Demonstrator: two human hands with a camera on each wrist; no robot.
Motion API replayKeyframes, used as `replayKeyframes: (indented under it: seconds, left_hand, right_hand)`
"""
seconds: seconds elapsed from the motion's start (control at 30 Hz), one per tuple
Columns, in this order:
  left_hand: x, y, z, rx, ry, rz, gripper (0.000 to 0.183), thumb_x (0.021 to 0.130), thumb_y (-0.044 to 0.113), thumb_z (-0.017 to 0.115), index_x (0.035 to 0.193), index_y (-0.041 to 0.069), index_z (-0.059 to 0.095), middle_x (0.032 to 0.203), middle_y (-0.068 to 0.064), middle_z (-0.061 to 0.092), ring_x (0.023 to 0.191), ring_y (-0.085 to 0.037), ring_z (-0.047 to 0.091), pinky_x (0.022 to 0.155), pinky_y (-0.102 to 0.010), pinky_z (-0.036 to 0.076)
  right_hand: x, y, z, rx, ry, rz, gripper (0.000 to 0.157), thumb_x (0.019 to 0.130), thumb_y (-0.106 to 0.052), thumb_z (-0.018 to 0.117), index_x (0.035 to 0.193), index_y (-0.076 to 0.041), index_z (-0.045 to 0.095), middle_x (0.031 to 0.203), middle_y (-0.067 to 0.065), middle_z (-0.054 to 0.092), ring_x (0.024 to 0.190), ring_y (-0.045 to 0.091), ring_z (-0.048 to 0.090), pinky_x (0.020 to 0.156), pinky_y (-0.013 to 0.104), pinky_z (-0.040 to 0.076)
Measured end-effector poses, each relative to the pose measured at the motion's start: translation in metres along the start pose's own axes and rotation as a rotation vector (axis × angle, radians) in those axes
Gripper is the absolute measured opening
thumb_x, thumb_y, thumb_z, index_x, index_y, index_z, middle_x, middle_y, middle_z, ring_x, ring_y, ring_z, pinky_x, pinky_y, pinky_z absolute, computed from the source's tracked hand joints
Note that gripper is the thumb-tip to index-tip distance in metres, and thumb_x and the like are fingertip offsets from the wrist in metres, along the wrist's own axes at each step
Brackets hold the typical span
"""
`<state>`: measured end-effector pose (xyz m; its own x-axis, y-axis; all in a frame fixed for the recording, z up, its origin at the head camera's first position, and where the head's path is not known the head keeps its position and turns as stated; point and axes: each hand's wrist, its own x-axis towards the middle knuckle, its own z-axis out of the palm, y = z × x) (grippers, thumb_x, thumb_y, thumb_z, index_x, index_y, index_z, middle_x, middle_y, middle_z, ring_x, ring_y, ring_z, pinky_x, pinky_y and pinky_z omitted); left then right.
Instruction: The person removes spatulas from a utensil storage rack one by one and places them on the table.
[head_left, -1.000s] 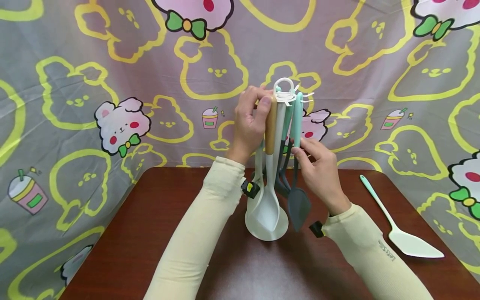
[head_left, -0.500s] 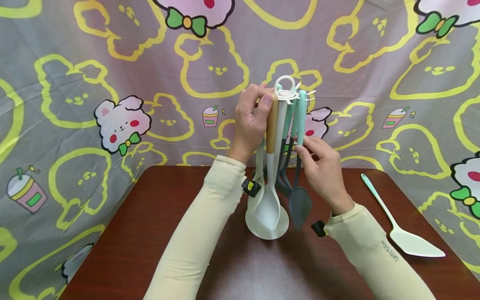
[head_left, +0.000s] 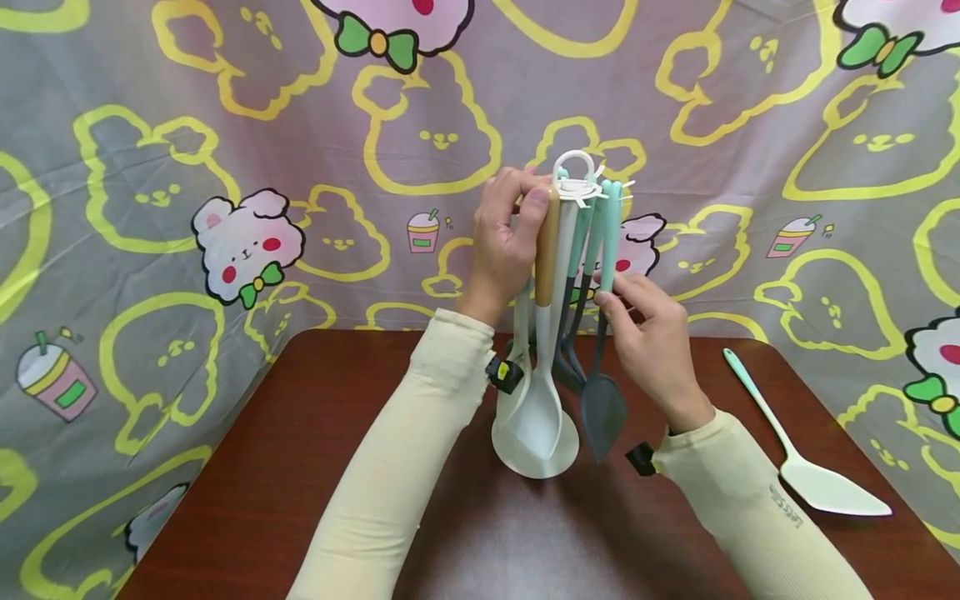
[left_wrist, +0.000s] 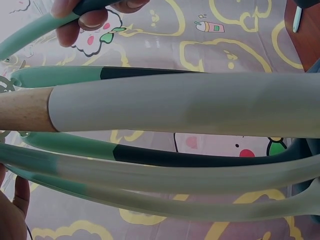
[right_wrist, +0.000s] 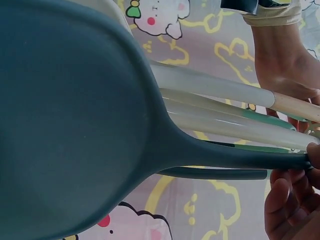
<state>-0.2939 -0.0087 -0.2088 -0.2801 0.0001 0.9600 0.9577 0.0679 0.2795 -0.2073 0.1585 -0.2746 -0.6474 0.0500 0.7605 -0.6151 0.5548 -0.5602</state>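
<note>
A white utensil rack (head_left: 536, 469) with a round base, a top ring and hooks stands mid-table, hung with several white and dark utensils. My left hand (head_left: 507, 237) holds the rack's top from the left, thumb against the wooden handle (head_left: 549, 250) of a white spoon (head_left: 538, 421); its other fingertips are partly hidden. With thumb and fingers, my right hand (head_left: 651, 337) pinches the lower mint handle of a dark grey turner (head_left: 603, 414), upright at the rack's right side. Its broad blade (right_wrist: 75, 125) fills the right wrist view. Whether its top hangs on a hook is unclear.
A white turner (head_left: 832, 487) with a mint handle lies at the right of the dark red-brown table (head_left: 330, 417). A cartoon-patterned cloth (head_left: 315, 125) hangs behind and at both sides. More mint-and-dark utensils (head_left: 577, 275) hang close beside the held turner.
My right hand has shifted slightly right with the dark turner, widening the gap between its handle and the rack's centre. The left hand keeps its place at the rack's top.
</note>
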Motion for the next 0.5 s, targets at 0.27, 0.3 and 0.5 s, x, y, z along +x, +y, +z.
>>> replayKeyframes:
  seconds: [0.27, 0.3, 0.5]
  left_hand:
    - [0.0001, -0.0014, 0.0004, 0.013, 0.010, 0.014, 0.023, 0.096, 0.014, 0.048, 0.086, -0.002, 0.061, 0.089, -0.018, 0.064, 0.094, -0.032, 0.059, 0.111, -0.033, 0.044]
    - [0.0001, -0.0017, 0.0005, 0.015, 0.010, 0.012, 0.023, 0.096, 0.014, 0.048, 0.086, -0.002, 0.061, 0.088, -0.018, 0.064, 0.095, -0.032, 0.060, 0.111, -0.033, 0.044]
    - [-0.0001, -0.0024, 0.0016, 0.004, 0.008, 0.007, 0.022, 0.096, 0.013, 0.049, 0.087, -0.003, 0.060, 0.088, -0.019, 0.063, 0.097, -0.033, 0.060, 0.112, -0.034, 0.044]
  right_hand:
    - [-0.0014, -0.0003, -0.0008, -0.006, 0.009, -0.001, 0.020, 0.094, -0.006, 0.065, 0.111, -0.001, 0.073, 0.094, 0.009, 0.068, 0.072, 0.001, 0.053, 0.064, 0.007, 0.046]
    - [-0.0013, -0.0002, -0.0010, -0.007, 0.010, -0.001, 0.020, 0.093, -0.007, 0.065, 0.111, -0.001, 0.073, 0.094, 0.009, 0.067, 0.071, 0.001, 0.053, 0.064, 0.007, 0.046]
    - [-0.0021, -0.0001, -0.0026, -0.010, 0.016, -0.001, 0.020, 0.093, -0.007, 0.066, 0.111, -0.001, 0.073, 0.092, 0.008, 0.067, 0.070, 0.001, 0.053, 0.063, 0.007, 0.046]
